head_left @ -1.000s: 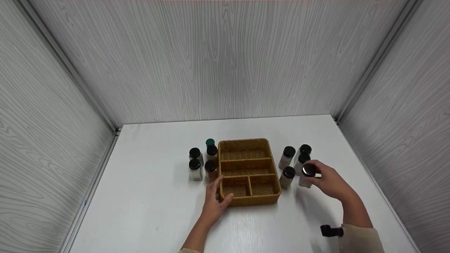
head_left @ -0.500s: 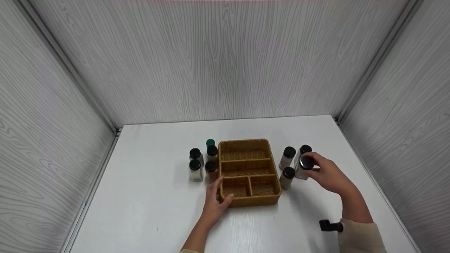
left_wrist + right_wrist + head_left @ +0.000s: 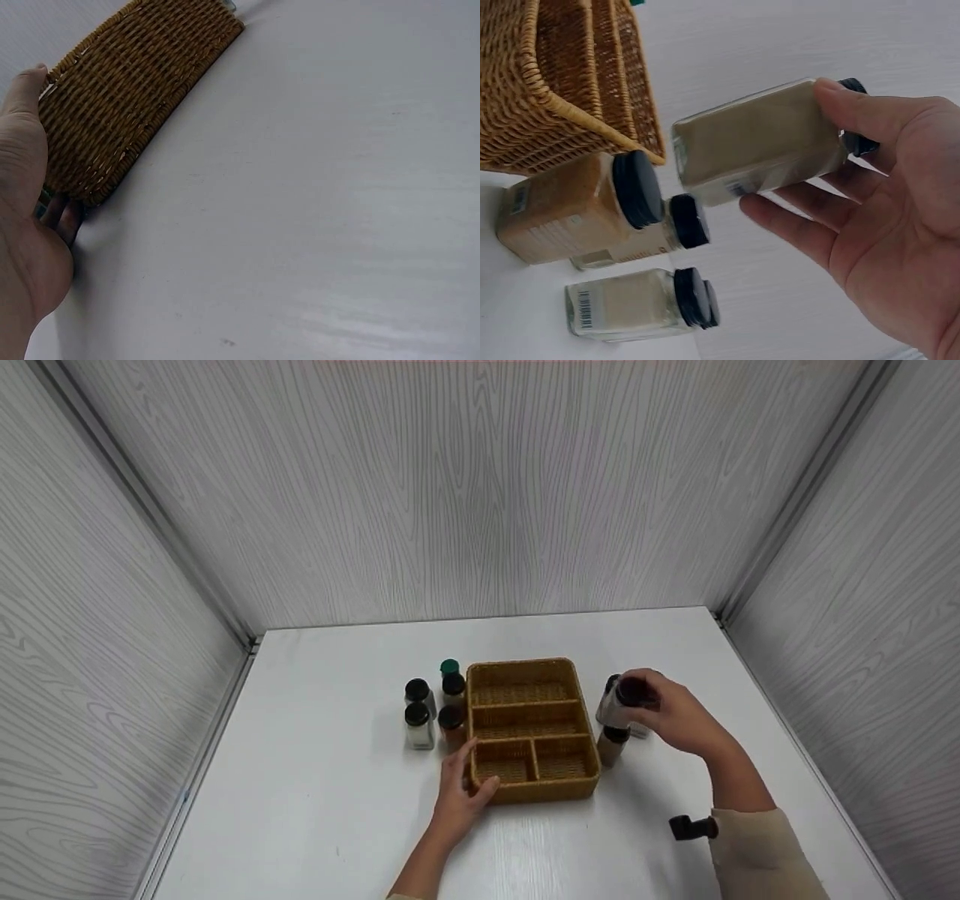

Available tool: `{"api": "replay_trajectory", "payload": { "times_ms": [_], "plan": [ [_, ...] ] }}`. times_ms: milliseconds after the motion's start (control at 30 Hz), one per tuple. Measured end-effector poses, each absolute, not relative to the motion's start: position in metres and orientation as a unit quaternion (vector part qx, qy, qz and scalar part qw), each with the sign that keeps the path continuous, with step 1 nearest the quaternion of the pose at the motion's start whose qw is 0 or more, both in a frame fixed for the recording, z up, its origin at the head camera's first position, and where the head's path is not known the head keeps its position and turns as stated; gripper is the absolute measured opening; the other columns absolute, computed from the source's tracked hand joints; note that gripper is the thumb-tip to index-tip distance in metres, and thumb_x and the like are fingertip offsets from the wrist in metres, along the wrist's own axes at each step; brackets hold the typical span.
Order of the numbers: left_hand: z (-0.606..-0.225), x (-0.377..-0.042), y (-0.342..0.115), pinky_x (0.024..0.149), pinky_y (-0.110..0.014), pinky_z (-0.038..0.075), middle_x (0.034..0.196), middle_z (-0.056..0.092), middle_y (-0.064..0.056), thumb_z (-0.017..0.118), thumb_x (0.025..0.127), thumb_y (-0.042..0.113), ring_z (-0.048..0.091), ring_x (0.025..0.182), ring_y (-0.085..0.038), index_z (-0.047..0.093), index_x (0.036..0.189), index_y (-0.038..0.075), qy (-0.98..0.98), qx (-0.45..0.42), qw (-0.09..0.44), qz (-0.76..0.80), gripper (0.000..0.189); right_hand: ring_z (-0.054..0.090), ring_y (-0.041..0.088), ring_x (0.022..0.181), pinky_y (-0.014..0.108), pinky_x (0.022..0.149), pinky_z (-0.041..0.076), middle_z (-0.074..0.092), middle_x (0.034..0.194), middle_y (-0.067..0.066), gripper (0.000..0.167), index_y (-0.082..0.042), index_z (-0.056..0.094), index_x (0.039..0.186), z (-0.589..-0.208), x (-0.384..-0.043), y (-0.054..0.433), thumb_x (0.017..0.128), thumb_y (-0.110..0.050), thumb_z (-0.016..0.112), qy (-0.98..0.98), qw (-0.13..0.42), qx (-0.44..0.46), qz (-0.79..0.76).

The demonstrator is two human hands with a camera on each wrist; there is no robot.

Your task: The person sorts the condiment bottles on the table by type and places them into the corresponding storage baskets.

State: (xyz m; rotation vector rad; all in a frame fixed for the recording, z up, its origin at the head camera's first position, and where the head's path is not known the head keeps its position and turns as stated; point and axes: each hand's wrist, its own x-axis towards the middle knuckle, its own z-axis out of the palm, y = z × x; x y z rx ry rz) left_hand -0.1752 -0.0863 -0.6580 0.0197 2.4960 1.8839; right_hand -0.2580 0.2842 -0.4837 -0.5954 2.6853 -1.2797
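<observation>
A glass spice jar (image 3: 761, 139) with a black lid and pale powder is pinched near its lid between the thumb and fingers of my right hand (image 3: 679, 716). It hangs tilted above the other jars, just right of the wicker basket (image 3: 540, 792). Below it stand a jar of orange-brown spice (image 3: 562, 214) and a pale-powder jar (image 3: 626, 304), others partly hidden behind the hand and these jars. My left hand (image 3: 457, 795) grips the basket's near left corner, thumb on the near wall and fingers along the left side. The basket compartments hold nothing visible.
Left of the basket stand several black-lidded jars, among them a white one (image 3: 419, 729) and a reddish-brown one (image 3: 451, 721), plus a green-lidded jar (image 3: 449, 667) behind. Pale wood-grain panels (image 3: 480, 495) enclose the white table (image 3: 337, 810) at the back and sides.
My right hand has lifted the jar and carried it left and away from me, over the right-hand jars, tilting it. The left hand and basket have stayed in place.
</observation>
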Motion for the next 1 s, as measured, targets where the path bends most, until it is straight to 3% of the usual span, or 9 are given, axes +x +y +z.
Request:
{"api": "replay_trajectory", "payload": {
  "times_ms": [167,467,667,833,1000],
  "plan": [
    [-0.66,-0.173,-0.086,0.123,-0.073,0.036,0.168,0.031,-0.018,0.073,0.105,0.034,0.035,0.159,-0.046,0.034,0.17,0.025,0.799,0.009,0.009,0.601,0.076,0.065,0.033,0.13,0.022,0.097,0.055,0.066,0.141,0.017,0.047,-0.012,0.059,0.144,-0.493,-0.269,0.274,0.101,-0.013,0.078,0.866,0.066,-0.21,-0.45],
    [-0.661,-0.173,-0.086,0.124,-0.072,0.036,0.169,0.032,-0.018,0.073,0.105,0.033,0.037,0.158,-0.045,0.034,0.17,0.028,0.804,0.014,-0.001,0.594,0.076,0.064,0.04,0.135,0.05,0.104,0.057,0.066,0.142,0.018,0.047,-0.012,0.058,0.145,-0.508,-0.281,0.25,0.102,-0.014,0.077,0.858,0.091,-0.218,-0.456],
    [-0.662,-0.174,-0.087,0.125,-0.072,0.035,0.17,0.032,-0.017,0.072,0.106,0.037,0.036,0.159,-0.046,0.032,0.171,0.029,0.807,0.017,-0.003,0.59,0.077,0.06,0.047,0.143,0.047,0.102,0.059,0.063,0.142,0.02,0.045,-0.01,0.057,0.145,-0.517,-0.288,0.236,0.103,-0.013,0.075,0.851,0.117,-0.219,-0.463],
    [-0.663,-0.174,-0.086,0.124,-0.073,0.035,0.172,0.03,-0.017,0.07,0.106,0.04,0.033,0.161,-0.047,0.029,0.172,0.029,0.817,0.025,-0.004,0.577,0.078,0.066,0.039,0.135,0.043,0.102,0.058,0.066,0.138,0.016,0.044,-0.011,0.058,0.144,-0.521,-0.291,0.227,0.104,-0.013,0.075,0.854,0.128,-0.224,-0.452],
    [-0.662,-0.173,-0.087,0.125,-0.074,0.034,0.171,0.03,-0.019,0.07,0.106,0.039,0.033,0.161,-0.048,0.029,0.172,0.024,0.815,0.033,-0.01,0.578,0.079,0.064,0.039,0.139,0.052,0.107,0.058,0.067,0.137,0.015,0.041,-0.011,0.059,0.141,-0.522,-0.295,0.221,0.103,-0.012,0.075,0.857,0.131,-0.234,-0.44]
  ]
}}
